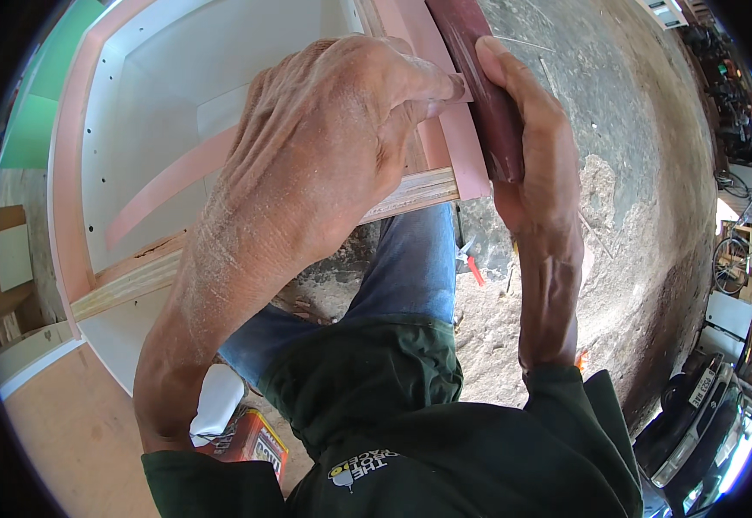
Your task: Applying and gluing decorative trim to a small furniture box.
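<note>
My left hand (333, 147) is closed, dusted with pale powder, and reaches over the front of an open cabinet frame (74, 216). A thin, bent pink strip (164, 186) runs out from under it across the opening, seemingly pinched in its fingers. The left fingertips meet the pink edge facing (462, 142) on the frame's right side. In my right hand (549, 155) is a dark red, slightly curved bar (492, 112), held against the outside of that facing. The thumb lies on top of the bar; the other right fingers are mostly hidden.
Bare wood (410, 194) shows along the frame's near rail. Red-handled pliers (473, 266) lie on the rough floor near my legs. A red can (259, 445) stands at lower left beside a plywood board (65, 423). Bicycles (733, 263) and a dark car (691, 423) are at far right.
</note>
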### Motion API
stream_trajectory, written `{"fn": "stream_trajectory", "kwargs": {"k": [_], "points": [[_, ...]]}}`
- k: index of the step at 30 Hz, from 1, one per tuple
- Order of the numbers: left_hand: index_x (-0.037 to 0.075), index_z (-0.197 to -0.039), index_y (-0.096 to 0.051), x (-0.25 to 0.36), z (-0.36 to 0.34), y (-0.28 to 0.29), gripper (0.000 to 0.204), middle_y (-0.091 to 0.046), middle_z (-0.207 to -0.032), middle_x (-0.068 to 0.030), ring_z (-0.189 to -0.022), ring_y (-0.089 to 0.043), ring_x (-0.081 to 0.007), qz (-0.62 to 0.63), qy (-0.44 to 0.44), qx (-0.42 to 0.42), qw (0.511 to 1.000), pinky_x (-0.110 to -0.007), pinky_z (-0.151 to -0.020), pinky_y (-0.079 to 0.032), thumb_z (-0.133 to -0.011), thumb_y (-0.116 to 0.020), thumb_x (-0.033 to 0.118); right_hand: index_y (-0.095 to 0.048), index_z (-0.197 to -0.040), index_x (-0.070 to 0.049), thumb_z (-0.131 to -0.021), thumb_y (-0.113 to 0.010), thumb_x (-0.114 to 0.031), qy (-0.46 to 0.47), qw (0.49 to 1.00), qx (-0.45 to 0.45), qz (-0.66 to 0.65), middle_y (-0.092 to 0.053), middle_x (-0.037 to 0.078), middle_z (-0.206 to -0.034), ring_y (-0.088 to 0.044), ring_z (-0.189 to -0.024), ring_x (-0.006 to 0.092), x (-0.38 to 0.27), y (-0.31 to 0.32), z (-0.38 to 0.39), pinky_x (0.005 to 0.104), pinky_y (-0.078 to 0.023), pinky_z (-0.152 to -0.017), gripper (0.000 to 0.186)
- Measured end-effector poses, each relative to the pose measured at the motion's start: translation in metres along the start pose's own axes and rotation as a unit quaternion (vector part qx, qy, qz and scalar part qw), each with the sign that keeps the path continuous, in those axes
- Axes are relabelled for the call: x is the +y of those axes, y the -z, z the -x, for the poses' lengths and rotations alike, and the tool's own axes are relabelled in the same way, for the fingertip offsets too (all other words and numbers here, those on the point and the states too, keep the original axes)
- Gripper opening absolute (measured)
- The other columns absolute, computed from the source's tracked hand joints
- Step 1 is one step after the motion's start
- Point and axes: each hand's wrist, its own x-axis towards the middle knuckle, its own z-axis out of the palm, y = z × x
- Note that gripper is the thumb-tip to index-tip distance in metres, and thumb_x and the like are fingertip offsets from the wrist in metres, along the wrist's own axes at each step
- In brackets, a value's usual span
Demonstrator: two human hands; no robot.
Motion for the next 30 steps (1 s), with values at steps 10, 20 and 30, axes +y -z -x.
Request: {"fn": "stream_trajectory", "kwargs": {"k": [10, 20, 30], "points": [[-0.002, -0.108, -0.075, 0.005, -0.002, 0.003, 0.018, -0.072, -0.097, -0.0155, -0.093, -0.072, -0.0242, 0.003, 0.002, -0.019, 1.000, -0.032, -0.086, -0.053, -0.096, -0.062, -0.002, -0.069, -0.118, 0.001, -0.098, -0.065, -0.031, -0.018, 0.998, -0.011, 0.058, -0.070, 0.007, -0.091, -0.065, -0.079, 0.0150, -0.005, -0.005, -0.042, 0.0315, -0.052, -0.067, 0.038], [-0.002, -0.111, -0.074, 0.001, -0.002, 0.000, 0.019, -0.073, -0.098, -0.0154, -0.096, -0.073, -0.0235, -0.009, -0.001, -0.016, 1.000, -0.031, -0.089, -0.053, -0.097, -0.061, -0.001, -0.069, -0.127, -0.002, -0.100, -0.063, -0.039, -0.056, 0.988, 0.037, 0.142, -0.057, 0.000, -0.070, -0.052, -0.055, 0.0076, -0.024, 0.026, 0.060, 0.0240, -0.035, -0.046, 0.046], [-0.003, -0.110, -0.073, -0.006, 0.000, -0.002, 0.019, -0.071, -0.093, -0.0151, -0.090, -0.070, -0.0213, 0.034, 0.000, 0.002, 0.999, -0.031, -0.085, -0.053, -0.096, -0.061, -0.003, -0.070, -0.123, -0.001, -0.102, -0.060, -0.031, -0.058, 0.991, 0.009, 0.118, -0.060, -0.002, -0.069, -0.046, -0.049, 0.0047, -0.017, 0.023, 0.045, 0.0229, -0.030, -0.043, 0.038]]}}
